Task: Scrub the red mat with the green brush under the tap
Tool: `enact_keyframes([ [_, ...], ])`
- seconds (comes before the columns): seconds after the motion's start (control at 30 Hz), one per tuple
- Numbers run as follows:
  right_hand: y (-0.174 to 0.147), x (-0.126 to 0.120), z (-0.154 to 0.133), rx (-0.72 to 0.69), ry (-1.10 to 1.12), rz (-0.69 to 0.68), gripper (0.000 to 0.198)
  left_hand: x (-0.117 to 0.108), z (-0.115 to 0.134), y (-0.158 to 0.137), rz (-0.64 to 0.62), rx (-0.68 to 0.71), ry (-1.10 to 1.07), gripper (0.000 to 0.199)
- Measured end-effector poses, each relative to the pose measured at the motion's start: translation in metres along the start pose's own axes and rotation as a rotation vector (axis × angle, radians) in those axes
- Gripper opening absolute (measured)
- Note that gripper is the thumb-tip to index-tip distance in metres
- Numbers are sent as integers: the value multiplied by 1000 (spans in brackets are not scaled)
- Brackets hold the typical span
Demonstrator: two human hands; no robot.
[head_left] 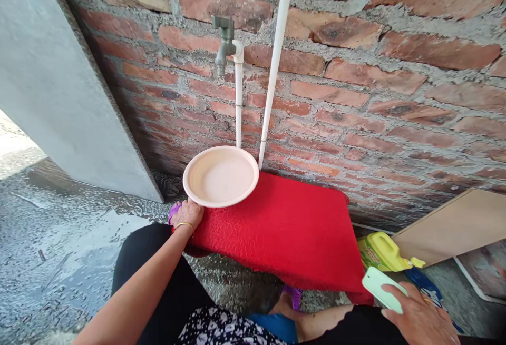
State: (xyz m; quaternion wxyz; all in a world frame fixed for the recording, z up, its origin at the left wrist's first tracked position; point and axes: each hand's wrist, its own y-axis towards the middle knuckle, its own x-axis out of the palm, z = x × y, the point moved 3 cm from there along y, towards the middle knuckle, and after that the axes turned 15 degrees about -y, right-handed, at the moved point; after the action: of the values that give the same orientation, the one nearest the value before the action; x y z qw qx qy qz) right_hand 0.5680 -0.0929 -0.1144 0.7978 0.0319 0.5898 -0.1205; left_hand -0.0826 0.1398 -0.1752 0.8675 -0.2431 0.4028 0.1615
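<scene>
My left hand (pixel 188 213), with a gold bangle at the wrist, is closed over the near left corner of a red cloth (pixel 276 224). Its fingertips are partly hidden. The cloth is spread over a low bench or table whose frame is covered. Just beyond that hand sits a pale pink basin (pixel 221 176), on the cloth's far left part. At the lower right, my right hand (pixel 422 313) grips a pale green, flat, rounded plastic piece (pixel 381 286) with a small hole near its end. It looks like the back of a scrub brush; no bristles show.
A metal tap (pixel 225 42) on a white pipe juts from the brick wall (pixel 336 87) above the basin. A grey slab (pixel 79 81) leans at left over wet ground (pixel 67 250). On the right are a yellow jug (pixel 381 250) and a tan board (pixel 454 224).
</scene>
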Motion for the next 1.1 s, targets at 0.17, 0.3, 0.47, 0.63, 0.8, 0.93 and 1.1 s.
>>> enact_keyframes([
  [0.17,24,-41,-89,-185,127,51,40,-2,2,-2,0,-7,3,64],
  [0.3,51,-98,-210,-367,179,2,40,-2,4,-5,-9,0,-1,62],
  [0.47,64,-136,-303,-596,266,-97,43,-1,2,-4,11,37,-1,58],
  [0.63,76,-122,-280,-524,228,-126,46,2,-3,1,38,48,2,52],
  [0.8,83,-71,-163,-271,233,-83,45,3,-4,2,51,64,-5,52],
  [0.93,67,-24,-53,-73,197,35,40,2,-2,0,24,45,-12,58],
  [1.1,38,7,18,104,-13,205,39,-1,1,-2,3,42,14,62],
])
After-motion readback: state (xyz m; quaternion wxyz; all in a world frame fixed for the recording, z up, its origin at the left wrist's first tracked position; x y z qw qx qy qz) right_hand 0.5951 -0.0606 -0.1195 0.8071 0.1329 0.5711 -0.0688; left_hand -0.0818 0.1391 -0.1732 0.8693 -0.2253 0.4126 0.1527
